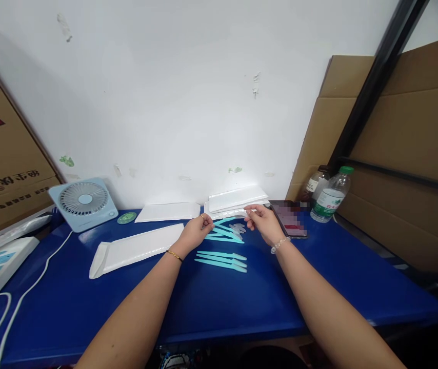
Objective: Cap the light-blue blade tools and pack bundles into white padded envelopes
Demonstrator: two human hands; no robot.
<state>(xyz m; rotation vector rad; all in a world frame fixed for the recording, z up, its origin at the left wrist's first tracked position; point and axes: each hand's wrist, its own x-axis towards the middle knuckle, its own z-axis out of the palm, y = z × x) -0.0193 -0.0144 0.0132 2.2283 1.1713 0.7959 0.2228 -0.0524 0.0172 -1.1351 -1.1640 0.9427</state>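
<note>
My left hand (197,231) is closed in a pinch, with a slim turquoise eyebrow razor (224,222) running right from its fingertips. My right hand (262,221) is also pinched, a little to the right; whatever sits in its fingertips is too small to make out. Between the hands lie more turquoise razors (221,238), crossing one another, beside a small heap of clear blade caps (237,230). Closer to me, three turquoise razors (221,260) rest side by side on the blue table (238,302), their broader ends pointing right.
White padded envelopes lie left (138,250) and along the wall (238,199). A phone (291,220) and two bottles, one with a green cap (330,197), stand right. At left are a light-blue fan (85,202), a green disc (126,218), a power strip (5,264) and cables.
</note>
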